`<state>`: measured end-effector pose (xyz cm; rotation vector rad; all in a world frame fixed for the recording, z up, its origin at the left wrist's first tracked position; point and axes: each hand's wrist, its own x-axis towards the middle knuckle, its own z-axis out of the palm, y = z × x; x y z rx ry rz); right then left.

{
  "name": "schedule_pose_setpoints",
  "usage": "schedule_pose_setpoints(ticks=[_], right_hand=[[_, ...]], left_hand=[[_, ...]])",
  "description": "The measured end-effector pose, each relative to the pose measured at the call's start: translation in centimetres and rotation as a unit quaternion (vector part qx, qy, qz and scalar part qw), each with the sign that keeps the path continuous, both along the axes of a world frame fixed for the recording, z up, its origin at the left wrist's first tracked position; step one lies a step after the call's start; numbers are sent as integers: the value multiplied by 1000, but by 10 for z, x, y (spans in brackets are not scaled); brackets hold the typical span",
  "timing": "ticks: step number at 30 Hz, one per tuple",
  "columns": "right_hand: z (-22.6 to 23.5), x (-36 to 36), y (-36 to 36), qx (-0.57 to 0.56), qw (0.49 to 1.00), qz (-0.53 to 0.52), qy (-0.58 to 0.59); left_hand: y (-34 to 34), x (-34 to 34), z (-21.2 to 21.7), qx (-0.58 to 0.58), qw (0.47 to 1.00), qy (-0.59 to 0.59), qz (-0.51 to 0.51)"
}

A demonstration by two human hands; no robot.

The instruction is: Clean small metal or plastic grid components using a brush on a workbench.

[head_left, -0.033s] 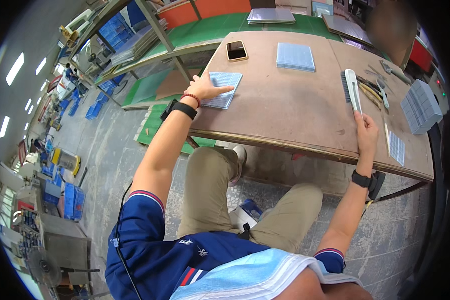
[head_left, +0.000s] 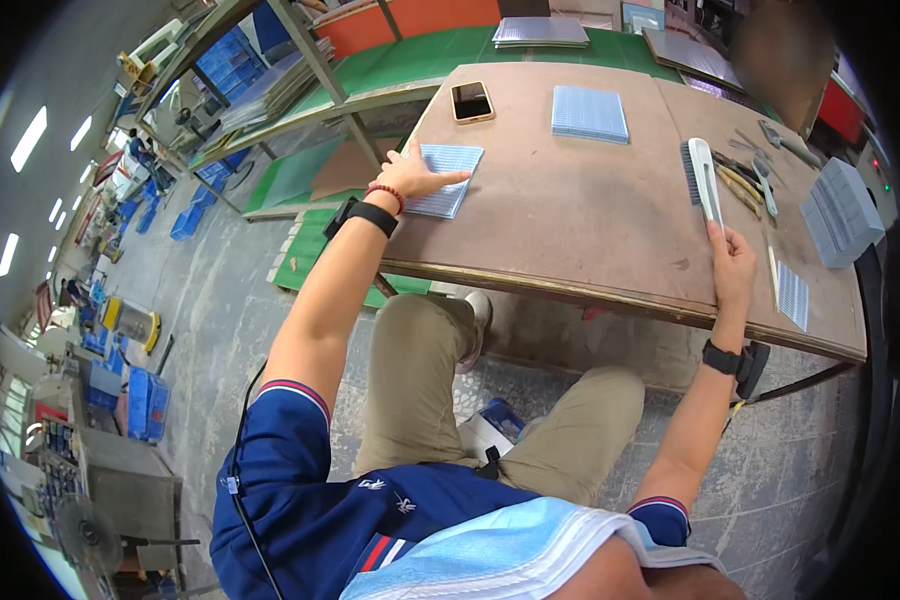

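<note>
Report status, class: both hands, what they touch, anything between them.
Left hand flat on blue ribbed sheet. Right hand gripping white brush handle. Bare brown tabletop between them.

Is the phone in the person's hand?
No, the phone lies alone on the table, apart from the left hand.
</note>
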<state>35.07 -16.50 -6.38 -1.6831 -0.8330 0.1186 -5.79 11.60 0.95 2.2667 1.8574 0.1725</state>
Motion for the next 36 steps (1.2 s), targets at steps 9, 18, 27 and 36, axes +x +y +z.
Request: schedule_pose_setpoints(ticks=[9,18,27,36], right_hand=[[-3,2,0,11,1000,26,5],[-2,-2,1,21,999,24,6],[6,-8,-3,27,1000,11,-8],[9,-12,-4,6,1000,12,-9]], left_hand=[[12,17,-9,-20,1000,17,15],[9,20,-8,-24,997,56,41],[4,20,-7,6,997,74,19],[21,13,-10,5,998,63,5]])
